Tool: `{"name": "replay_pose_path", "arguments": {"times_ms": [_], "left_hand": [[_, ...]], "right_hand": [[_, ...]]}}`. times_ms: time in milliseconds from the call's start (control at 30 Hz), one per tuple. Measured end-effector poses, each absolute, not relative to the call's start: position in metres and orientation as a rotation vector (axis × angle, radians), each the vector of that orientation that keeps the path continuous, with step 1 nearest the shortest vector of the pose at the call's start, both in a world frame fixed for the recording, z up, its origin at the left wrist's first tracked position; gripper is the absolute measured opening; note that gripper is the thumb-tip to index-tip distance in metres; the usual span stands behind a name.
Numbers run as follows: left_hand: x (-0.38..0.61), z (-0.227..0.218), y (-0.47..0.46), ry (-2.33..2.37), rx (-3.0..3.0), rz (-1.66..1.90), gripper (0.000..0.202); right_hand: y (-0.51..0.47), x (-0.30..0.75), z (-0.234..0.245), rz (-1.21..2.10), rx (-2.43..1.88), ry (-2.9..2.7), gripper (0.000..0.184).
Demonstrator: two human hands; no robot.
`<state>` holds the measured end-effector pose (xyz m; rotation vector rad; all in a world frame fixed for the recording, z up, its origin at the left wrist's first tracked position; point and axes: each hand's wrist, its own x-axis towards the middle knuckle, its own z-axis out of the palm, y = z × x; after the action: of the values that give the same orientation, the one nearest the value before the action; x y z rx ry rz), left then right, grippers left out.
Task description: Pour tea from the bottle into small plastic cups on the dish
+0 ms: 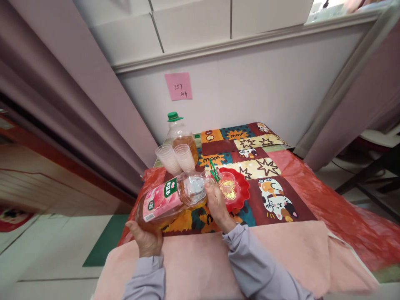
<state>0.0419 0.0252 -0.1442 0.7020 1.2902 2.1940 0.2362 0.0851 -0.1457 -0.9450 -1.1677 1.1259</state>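
Note:
A large clear bottle of amber drink [184,185] with a pink label is tilted almost level, its neck pointing right. My left hand [146,241] is wrapped around its base from below. Around the neck, my right hand [216,204] is closed. A green ring or handle shows at the neck. The bottle's mouth is over a red scalloped dish [243,189] with a gold pattern in its middle. Something clear, perhaps a cup, shows in the dish, but I cannot make it out. Behind the bottle stand two stacks of clear plastic cups [183,157].
A second bottle [178,132] with a green cap stands behind the cups. Near it lies a loose green cap [196,136]. Patterned mats [275,200] and a pink cloth [193,266] cover the table over red plastic [337,208]. A wall with a pink note [178,86] rises behind.

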Motion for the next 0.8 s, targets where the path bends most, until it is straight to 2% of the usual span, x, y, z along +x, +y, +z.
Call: {"name": "replay_pose_path", "arguments": {"times_ms": [433, 800], "left_hand": [[0.0434, -0.1422, 0.0229, 1.303, 0.627, 2.208, 0.083], [0.0424, -0.1428, 0.022, 1.245, 0.734, 2.162, 0.088]], "right_hand": [[0.0877, 0.2356, -0.1428, 1.142, -0.891, -1.127, 0.061], [0.0891, 0.2368, -0.1448, 1.148, -0.898, -1.116, 0.063]]}}
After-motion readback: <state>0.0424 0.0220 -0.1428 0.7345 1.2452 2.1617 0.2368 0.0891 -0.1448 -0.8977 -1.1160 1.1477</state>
